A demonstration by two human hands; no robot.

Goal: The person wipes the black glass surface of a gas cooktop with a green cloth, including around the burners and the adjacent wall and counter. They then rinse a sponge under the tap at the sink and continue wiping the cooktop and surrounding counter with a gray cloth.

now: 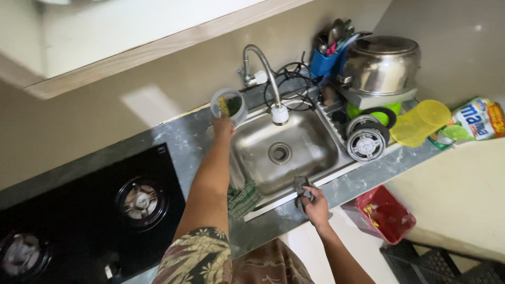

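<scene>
1. The left hand [223, 126] is stretched out over the grey counter [184, 142], holding a clear plastic cup [229, 105] raised beside the back left corner of the steel sink [310, 152]; the fingers are closed around its lower part from below, and its open mouth tips toward the camera.
2. Something yellow-green lies inside the cup; what it is cannot be told at this size.
3. The cup looks light, thin-walled and stiff enough to keep its round shape, though a hard squeeze would probably flex it; if wet it would likely be slippery, so a wrap around the lower wall, as here, seems the sound hold, and a pinch on the rim the weaker one.
4. The right hand [315, 206] rests at the front edge of the sink, fingers curled shut on a dark grey cloth [302, 187] that drapes over the rim; it looks soft and limp, light unless soaked, and best gathered in a bunch.
5. The bendy faucet [269, 84] arches over the basin just right of the cup, apart from it; no water can be seen running.
6. A green checked cloth [243, 199] lies on the counter at the sink's front left corner, beside the left forearm.
7. A black gas stove [94, 205] sits to the left; on the right a drying rack carries a steel pot [381, 63] and a yellow plastic jug [418, 123] on its side; a red bin [386, 213] stands on the floor below.
</scene>
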